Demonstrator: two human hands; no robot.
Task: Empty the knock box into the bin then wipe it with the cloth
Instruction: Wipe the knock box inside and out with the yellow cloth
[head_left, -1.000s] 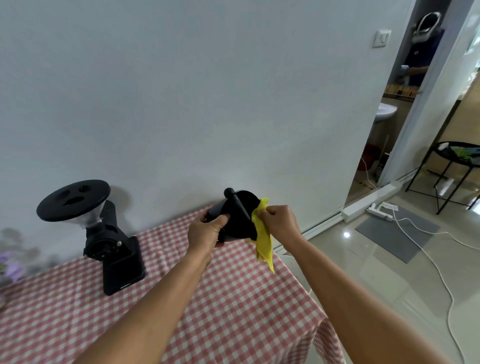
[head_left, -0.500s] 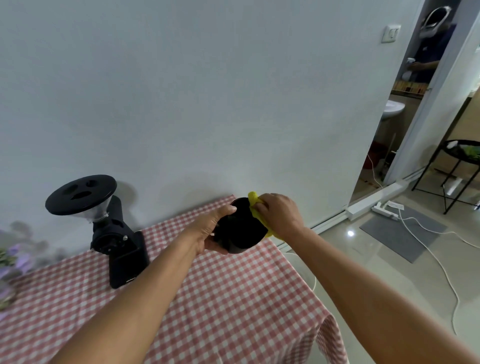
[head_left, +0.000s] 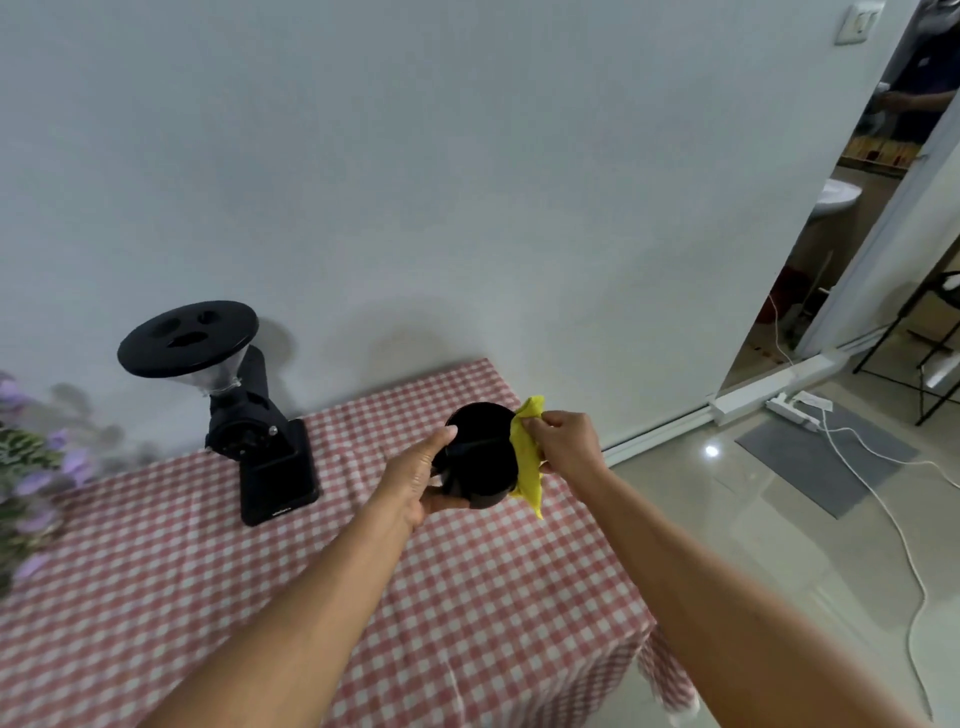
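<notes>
yellow cloth (head_left: 527, 467) has slid from rim to side of the round black knock box (head_left: 480, 457). right grip (head_left: 563, 441) pinches it, left grip (head_left: 415, 478) holds the box; wiping looks underway.

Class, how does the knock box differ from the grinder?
The knock box is a short round tub; the grinder is taller with a wide lid. The left hand holds the knock box, yellow cloth against it; the grinder stands untouched on the table. Both are black.
</notes>
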